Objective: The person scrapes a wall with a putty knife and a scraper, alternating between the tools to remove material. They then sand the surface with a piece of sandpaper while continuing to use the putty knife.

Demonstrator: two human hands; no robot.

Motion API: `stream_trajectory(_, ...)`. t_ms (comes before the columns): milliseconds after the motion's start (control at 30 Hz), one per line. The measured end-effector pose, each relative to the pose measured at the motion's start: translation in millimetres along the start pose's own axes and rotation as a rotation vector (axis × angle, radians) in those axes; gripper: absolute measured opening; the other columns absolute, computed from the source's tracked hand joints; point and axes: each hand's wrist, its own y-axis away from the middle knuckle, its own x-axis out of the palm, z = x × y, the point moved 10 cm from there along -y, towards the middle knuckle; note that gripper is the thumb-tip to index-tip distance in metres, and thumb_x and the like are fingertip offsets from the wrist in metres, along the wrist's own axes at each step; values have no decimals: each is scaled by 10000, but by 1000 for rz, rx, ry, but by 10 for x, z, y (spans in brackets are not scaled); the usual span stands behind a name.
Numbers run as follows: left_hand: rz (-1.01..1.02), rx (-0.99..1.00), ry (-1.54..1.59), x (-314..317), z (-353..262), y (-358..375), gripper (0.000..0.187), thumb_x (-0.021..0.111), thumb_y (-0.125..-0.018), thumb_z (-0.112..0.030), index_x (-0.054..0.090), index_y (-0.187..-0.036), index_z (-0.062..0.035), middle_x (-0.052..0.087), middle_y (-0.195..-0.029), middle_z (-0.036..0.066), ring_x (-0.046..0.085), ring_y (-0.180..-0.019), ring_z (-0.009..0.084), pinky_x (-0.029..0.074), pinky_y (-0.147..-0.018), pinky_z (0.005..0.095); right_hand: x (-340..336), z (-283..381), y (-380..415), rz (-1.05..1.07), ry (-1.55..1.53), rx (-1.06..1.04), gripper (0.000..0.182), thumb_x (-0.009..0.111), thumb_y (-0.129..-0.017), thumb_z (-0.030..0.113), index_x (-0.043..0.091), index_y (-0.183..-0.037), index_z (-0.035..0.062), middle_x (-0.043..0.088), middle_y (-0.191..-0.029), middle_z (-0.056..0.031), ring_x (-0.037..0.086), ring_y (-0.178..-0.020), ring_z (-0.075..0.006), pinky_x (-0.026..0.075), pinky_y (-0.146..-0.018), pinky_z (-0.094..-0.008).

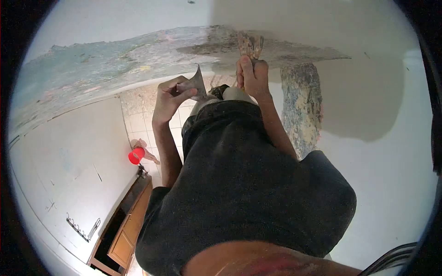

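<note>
Item one: a flat-bladed scraping tool (251,43), at the upper middle of our view, its mottled, flared blade lying over a rough, stripped patch (115,62); whether the edge touches, we cannot tell. Holder: right hand (253,76), fingers (247,64) wrapped firmly round the handle, thumb laid along it, no gap visible. Item two: a thin grey sheet (199,85), curled, one corner pointing up, just to the left of the tool and apart from it. Holder: left hand (171,99), fingers bent and pinching the sheet against the thumb. Ground: a pale wall (382,175), also bearing a vertical stripped strip (301,103) right of the right hand; a shadow covers part of the patch. Farther out: dark shirt (244,170), tiled floor (138,123), red container (136,155) with a crumpled wrapping (151,157) beside it, wooden cabinet (126,234), hook rack (77,229), black cables (391,260). Hazards, in our judgement: too steep a blade could gouge the wall; pressing at the patch's ragged border could lift sound coating; a loose pinch could drop the sheet; the shadow could hide the blade's edge.
</note>
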Motion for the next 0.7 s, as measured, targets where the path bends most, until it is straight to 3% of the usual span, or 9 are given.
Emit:
stream_trajectory(367,11,-15,-55,-1,58,-5,105,737,-805,30,675,-889,18,677,-814,23,632,-766,88,526,-702,253,75,-66,62,-8,-60,136,472,430,-1033,357,505,-679,53,442,-487,-8,425,-393,-86,379,-392,-271)
stream_trajectory(467,9,-20,-41,21,44,-22,103,741,-803,26,675,-881,14,671,-805,16,627,-763,81,525,-695,250,28,-61,43,-33,-61,42,468,440,-1031,342,505,-669,53,450,-485,-11,427,-390,-89,379,-392,-271)
stream_trajectory(700,14,-16,-32,27,8,-72,103,738,-811,17,669,-888,17,666,-797,19,625,-759,79,524,-697,247,32,-100,49,-45,-99,70,469,458,-1028,337,504,-653,59,460,-472,-18,427,-367,-93,355,-367,-275)
